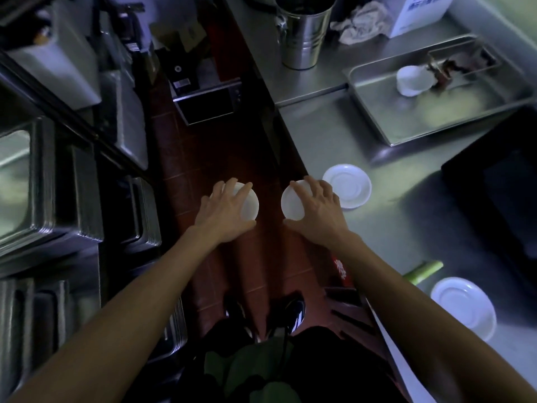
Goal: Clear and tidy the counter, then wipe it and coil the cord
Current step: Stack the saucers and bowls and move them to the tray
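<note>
Head view, looking down a narrow kitchen aisle with a dark red tiled floor (203, 158). Both bare arms reach forward at the centre of the frame. The left hand (225, 212) has its grip curled over a small round white saucer (250, 203), smooth and glossy, held above the floor. The right hand (316, 209) has its grip curled over a second small round white saucer (292, 203), at the edge of the brushed stainless-steel tabletop (334, 135) that fills the right side.

Just right of the right hand, a third white saucer with a raised centre ring (350, 189) lies flat on the tabletop. A fourth white saucer (465, 308) lies at lower right, near a pale green stick-shaped object (425, 271), too blurred to identify.

At upper right, a shallow rectangular steel tray (430, 123) holds a tipped white cup (411, 81) and brown debris. Behind it stand a ribbed steel bucket (303, 33), a crumpled grey cloth (361, 23) and a white carton (418, 13). A black flat appliance (499, 205) sits at the right edge.

Stacked steel pans (43, 184) line shelves on the left. Lighting is dim.
</note>
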Demonstrator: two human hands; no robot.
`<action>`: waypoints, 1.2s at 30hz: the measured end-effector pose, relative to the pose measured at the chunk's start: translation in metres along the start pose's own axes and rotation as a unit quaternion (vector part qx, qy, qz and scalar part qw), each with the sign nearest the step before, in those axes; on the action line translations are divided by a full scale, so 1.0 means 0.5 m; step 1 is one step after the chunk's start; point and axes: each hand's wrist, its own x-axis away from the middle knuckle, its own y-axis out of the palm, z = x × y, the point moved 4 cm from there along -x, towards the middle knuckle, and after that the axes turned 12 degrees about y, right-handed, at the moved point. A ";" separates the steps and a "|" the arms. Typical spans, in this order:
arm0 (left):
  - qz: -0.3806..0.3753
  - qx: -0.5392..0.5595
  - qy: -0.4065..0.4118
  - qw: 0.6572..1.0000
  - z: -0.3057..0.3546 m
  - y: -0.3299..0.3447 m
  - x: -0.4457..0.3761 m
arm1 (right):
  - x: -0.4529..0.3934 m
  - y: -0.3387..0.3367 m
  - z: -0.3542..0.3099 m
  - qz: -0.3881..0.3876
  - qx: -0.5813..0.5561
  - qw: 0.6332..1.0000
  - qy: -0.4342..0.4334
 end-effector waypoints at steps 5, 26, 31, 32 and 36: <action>-0.008 0.020 0.013 1.000 -0.041 0.004 -0.063 | -0.065 0.003 -0.004 -0.007 0.006 1.000 0.025; -0.014 0.036 0.178 0.983 -0.160 -0.127 -0.487 | -0.286 -0.101 0.028 0.065 0.025 0.965 0.254; -0.037 0.019 0.209 0.977 -0.121 -0.124 -0.590 | -0.321 -0.108 0.086 0.071 0.000 0.955 0.287; -0.040 0.018 0.216 0.975 -0.109 -0.124 -0.612 | -0.329 -0.110 0.099 0.074 -0.006 0.954 0.290; -0.052 -0.005 0.252 0.966 -0.044 -0.143 -0.701 | -0.366 -0.135 0.163 0.092 -0.037 0.944 0.314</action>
